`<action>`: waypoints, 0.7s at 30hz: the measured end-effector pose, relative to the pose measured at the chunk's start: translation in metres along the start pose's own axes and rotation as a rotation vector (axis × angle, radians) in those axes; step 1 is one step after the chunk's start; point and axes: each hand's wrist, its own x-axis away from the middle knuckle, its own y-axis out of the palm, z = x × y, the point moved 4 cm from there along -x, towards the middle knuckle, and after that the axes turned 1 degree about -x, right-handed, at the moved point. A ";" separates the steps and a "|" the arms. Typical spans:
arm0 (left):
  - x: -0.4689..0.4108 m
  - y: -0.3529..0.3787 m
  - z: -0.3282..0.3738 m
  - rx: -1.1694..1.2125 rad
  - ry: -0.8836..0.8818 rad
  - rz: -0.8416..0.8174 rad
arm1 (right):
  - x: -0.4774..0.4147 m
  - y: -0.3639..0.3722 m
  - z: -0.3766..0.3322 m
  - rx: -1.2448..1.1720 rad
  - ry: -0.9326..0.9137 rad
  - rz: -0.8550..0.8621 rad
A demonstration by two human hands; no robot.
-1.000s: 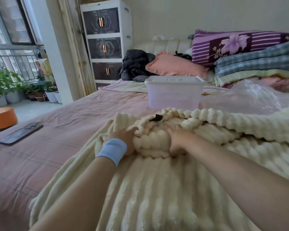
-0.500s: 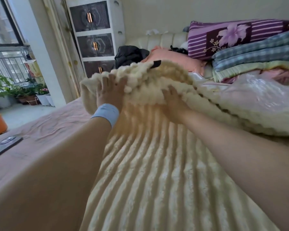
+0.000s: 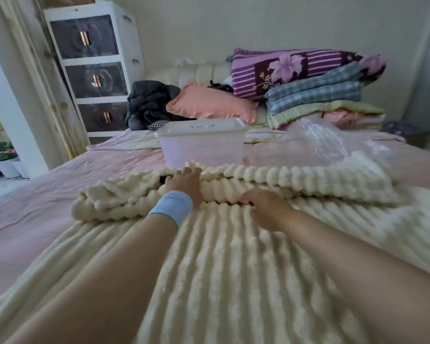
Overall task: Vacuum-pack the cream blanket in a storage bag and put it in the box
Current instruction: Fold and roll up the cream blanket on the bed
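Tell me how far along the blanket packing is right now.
Early. Done: one fold, the far edge of the cream blanket doubled back. In hand: the left hand presses flat on that fold, the right hand sits at its edge. Left: more folding, bagging in the storage bag lying crumpled nearby, vacuuming, then opening the lidded box.

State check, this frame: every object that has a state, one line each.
cream blanket: spread on the bed, far edge folded back, not bagged.
storage bag: crumpled on the bed, blanket not inside.
box: lid on, beyond the blanket.
left hand: flat on the fold, fingers straight.
right hand: resting at the fold's edge; grip unclear.
drawer cabinet: drawers closed.
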 end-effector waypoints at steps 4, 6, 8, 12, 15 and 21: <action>0.005 0.001 0.113 0.103 0.238 -0.062 | 0.050 -0.033 0.062 0.145 0.107 0.078; 0.008 0.008 0.166 0.180 0.312 -0.119 | 0.075 -0.044 0.105 0.167 0.204 0.089; 0.012 0.015 0.209 0.249 0.350 -0.174 | 0.098 -0.051 0.150 0.177 0.313 0.058; 0.020 0.033 0.270 0.175 0.432 -0.241 | 0.138 -0.065 0.230 0.000 0.490 0.072; 0.019 0.056 0.299 0.106 0.433 -0.435 | 0.146 -0.069 0.269 -0.055 0.545 0.146; -0.015 0.048 0.316 0.114 0.365 -0.268 | 0.106 -0.080 0.278 0.175 0.425 0.327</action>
